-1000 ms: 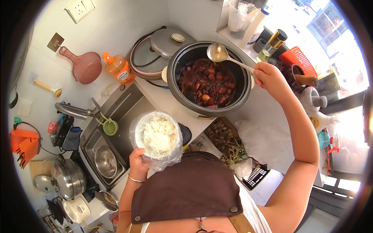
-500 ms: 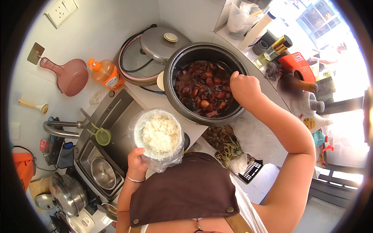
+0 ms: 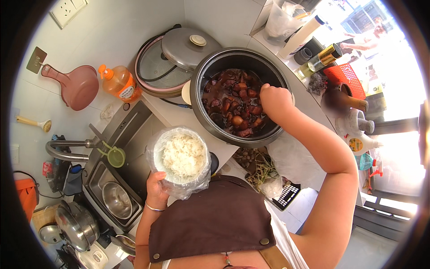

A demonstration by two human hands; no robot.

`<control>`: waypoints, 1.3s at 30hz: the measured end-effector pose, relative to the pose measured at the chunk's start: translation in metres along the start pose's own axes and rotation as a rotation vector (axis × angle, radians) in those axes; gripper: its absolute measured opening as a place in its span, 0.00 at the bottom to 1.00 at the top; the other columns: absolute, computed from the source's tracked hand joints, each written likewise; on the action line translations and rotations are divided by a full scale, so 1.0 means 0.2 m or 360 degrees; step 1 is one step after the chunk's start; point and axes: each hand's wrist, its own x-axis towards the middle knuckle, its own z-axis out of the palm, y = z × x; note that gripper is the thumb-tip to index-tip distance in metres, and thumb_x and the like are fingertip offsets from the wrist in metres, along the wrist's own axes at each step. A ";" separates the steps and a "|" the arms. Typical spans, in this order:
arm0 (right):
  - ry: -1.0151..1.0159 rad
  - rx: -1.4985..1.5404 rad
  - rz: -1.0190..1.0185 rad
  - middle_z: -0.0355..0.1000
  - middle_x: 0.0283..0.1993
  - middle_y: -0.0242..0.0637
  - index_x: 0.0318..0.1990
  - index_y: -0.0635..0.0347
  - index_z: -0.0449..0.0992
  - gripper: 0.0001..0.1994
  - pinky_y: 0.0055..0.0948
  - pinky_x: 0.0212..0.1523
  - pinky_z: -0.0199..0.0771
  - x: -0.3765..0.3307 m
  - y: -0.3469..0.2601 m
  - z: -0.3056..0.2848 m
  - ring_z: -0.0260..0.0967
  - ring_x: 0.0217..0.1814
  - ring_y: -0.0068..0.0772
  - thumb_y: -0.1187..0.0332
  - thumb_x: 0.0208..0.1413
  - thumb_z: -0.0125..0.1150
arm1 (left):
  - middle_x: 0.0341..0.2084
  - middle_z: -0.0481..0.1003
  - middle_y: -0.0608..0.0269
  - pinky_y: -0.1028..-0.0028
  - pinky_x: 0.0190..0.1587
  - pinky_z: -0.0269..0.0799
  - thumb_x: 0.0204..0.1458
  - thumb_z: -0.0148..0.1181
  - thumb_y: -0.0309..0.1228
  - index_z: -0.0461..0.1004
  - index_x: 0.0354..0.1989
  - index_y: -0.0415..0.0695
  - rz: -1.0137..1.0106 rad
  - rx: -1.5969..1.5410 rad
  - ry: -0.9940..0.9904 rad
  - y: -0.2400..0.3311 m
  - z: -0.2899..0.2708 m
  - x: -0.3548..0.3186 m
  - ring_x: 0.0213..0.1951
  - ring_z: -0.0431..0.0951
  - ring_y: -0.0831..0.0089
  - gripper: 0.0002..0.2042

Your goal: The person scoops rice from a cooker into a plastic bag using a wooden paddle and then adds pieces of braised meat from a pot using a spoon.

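My left hand (image 3: 157,190) is closed on the near left side of a bowl (image 3: 157,157) lined with a clear plastic bag. Cooked white rice (image 3: 182,156) is heaped in the bowl, in front of my apron and beside the sink. A large dark pot (image 3: 215,127) stands on the counter ahead, holding a dark brown stew (image 3: 239,101) of chunky pieces in sauce. Over the pot's right inner side, my right hand (image 3: 276,102) is closed in a fist. Whatever its fingers grip is hidden by the hand and the dark stew.
Left of the bowl is a steel sink (image 3: 134,130) with a green strainer (image 3: 116,157) and a metal bowl (image 3: 117,199). Behind stand an orange soap bottle (image 3: 120,84) and a grey lid (image 3: 186,47). Bottles and a red basket (image 3: 346,80) line the right sill.
My right hand has shifted slightly left and lower over the pot. A shiny curved edge near the stew's far side no longer shows. My left hand and the bowl have barely moved.
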 end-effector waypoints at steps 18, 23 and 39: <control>0.0334 -0.0014 0.0091 0.73 0.26 0.38 0.34 0.62 0.67 0.06 0.33 0.26 0.74 -0.12 0.11 -0.13 0.76 0.31 0.40 0.73 0.47 0.55 | 0.51 0.69 0.50 0.65 0.56 0.67 0.38 0.53 0.28 0.60 0.58 0.33 -0.0032 0.0016 -0.0009 -0.01 0.00 -0.01 0.52 0.71 0.58 0.32; 0.0225 0.0040 -0.0039 0.73 0.28 0.38 0.36 0.59 0.68 0.08 0.36 0.26 0.72 -0.18 0.15 -0.14 0.74 0.30 0.42 0.73 0.46 0.54 | 0.50 0.70 0.50 0.65 0.55 0.68 0.38 0.53 0.28 0.60 0.58 0.33 -0.0055 0.0000 0.0038 0.00 0.02 -0.02 0.51 0.72 0.58 0.32; 0.0197 0.0962 -0.0218 0.74 0.27 0.41 0.43 0.53 0.79 0.13 0.35 0.31 0.70 0.06 0.33 0.02 0.73 0.31 0.40 0.74 0.50 0.52 | 0.51 0.69 0.50 0.64 0.56 0.67 0.40 0.53 0.27 0.58 0.59 0.33 -0.0190 0.0053 -0.0076 -0.04 0.02 0.02 0.52 0.71 0.58 0.32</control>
